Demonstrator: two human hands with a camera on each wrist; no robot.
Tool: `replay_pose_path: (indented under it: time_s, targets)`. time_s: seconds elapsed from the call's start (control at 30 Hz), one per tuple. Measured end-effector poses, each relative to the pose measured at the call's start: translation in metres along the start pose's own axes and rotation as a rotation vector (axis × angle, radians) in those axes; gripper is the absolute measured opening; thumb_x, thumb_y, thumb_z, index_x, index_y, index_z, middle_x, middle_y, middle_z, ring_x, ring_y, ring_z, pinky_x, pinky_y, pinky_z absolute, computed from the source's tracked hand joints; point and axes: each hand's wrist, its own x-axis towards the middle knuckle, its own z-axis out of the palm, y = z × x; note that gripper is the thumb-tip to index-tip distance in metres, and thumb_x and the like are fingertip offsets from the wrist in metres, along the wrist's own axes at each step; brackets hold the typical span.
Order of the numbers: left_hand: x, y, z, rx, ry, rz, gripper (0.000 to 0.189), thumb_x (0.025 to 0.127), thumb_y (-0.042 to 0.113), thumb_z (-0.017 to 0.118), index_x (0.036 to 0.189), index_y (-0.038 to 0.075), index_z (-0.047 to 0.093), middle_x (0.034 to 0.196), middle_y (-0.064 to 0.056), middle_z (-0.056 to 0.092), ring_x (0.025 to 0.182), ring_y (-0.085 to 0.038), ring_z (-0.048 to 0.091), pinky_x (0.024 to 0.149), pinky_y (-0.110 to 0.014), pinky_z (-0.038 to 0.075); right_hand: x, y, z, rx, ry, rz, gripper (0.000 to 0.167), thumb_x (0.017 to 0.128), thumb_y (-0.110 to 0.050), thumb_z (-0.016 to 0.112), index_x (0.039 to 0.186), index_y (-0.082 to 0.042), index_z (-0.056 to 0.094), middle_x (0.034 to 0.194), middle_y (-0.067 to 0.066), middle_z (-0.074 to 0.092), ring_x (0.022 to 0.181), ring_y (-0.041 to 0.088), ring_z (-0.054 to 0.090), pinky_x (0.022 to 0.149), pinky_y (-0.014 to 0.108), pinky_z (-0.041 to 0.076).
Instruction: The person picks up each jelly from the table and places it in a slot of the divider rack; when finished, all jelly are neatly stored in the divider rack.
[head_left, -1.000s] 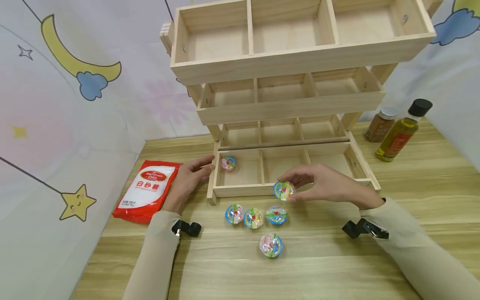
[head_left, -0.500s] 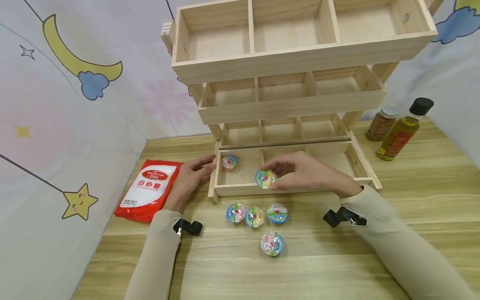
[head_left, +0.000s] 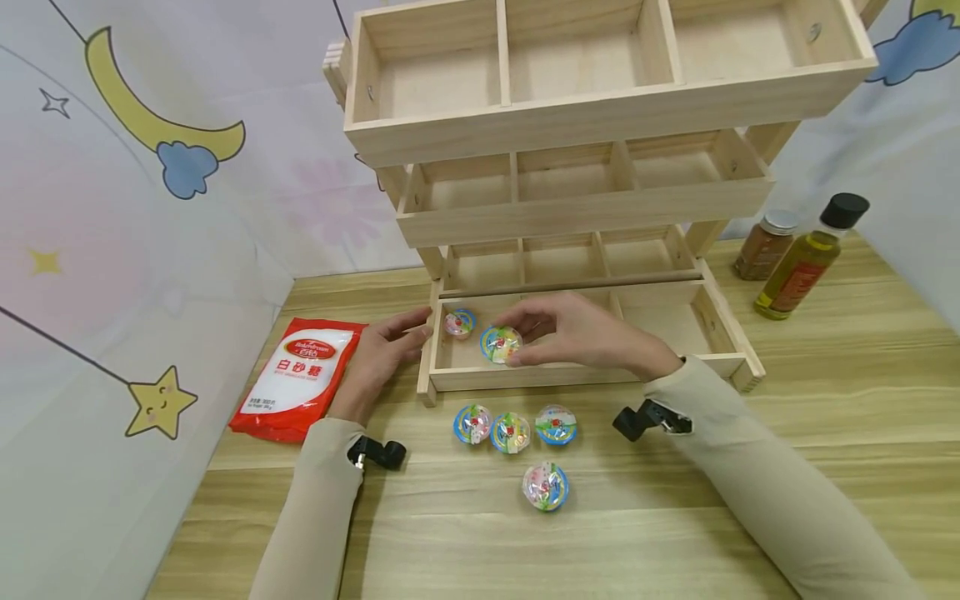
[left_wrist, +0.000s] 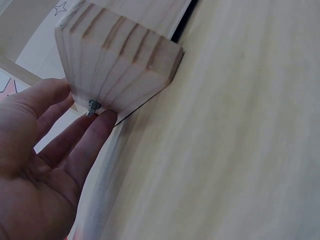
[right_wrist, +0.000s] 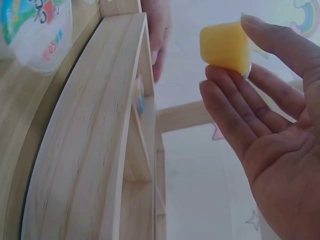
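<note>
Between thumb and fingertips, my right hand (head_left: pixel 577 332) pinches a yellow jelly cup (head_left: pixel 501 344) above the lowest tray's left compartment. Its yellow body (right_wrist: pixel 225 46) hangs clear of the wood in the right wrist view. A pink jelly cup (head_left: pixel 459 323) lies at the left inside that compartment. My left hand (head_left: pixel 381 358) touches the left end of the wooden rack (head_left: pixel 525 379); in the left wrist view its fingertips meet the wood (left_wrist: pixel 125 55) by a metal screw (left_wrist: pixel 93 107). In front of the rack, several jelly cups lie on the table, including a pink one (head_left: pixel 546 487).
A red and white sugar bag (head_left: pixel 303 371) lies beside my left wrist. An oil bottle (head_left: pixel 801 271) and a brown jar (head_left: pixel 765 246) stand right of the rack. The upper trays (head_left: pixel 600 129) overhang the lowest one.
My right hand has carried the yellow jelly cup leftward and slightly up, from the tray's front edge to above its left compartment. The left hand stays at the rack's end.
</note>
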Motion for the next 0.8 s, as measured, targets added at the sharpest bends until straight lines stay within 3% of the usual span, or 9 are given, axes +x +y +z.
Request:
replay_pose_path:
  time_s: [0.3, 0.8]
  targets:
    - [0.002, 0.000, 0.000, 0.002, -0.009, -0.009, 0.047, 0.102, 0.021, 0.074, 0.147, 0.008, 0.065, 0.148, -0.013, 0.062, 0.127, -0.026, 0.064, 0.098, -0.029, 0.058, 0.018, 0.002, 0.007, -0.041, -0.018, -0.008, 0.044, 0.092, -0.017, 0.086, 0.133, -0.005, 0.072, 0.125, 0.004, 0.074, 0.109, 0.018, 0.071, 0.098, 0.033, 0.059]
    - [0.002, -0.001, 0.000, 0.018, 0.002, -0.012, 0.047, 0.103, 0.022, 0.074, 0.147, 0.009, 0.065, 0.147, -0.012, 0.063, 0.125, -0.023, 0.065, 0.098, -0.029, 0.058, 0.042, 0.015, 0.014, -0.042, -0.052, 0.001, 0.044, 0.091, -0.009, 0.085, 0.131, 0.002, 0.071, 0.121, 0.009, 0.074, 0.103, 0.019, 0.071, 0.094, 0.029, 0.059]
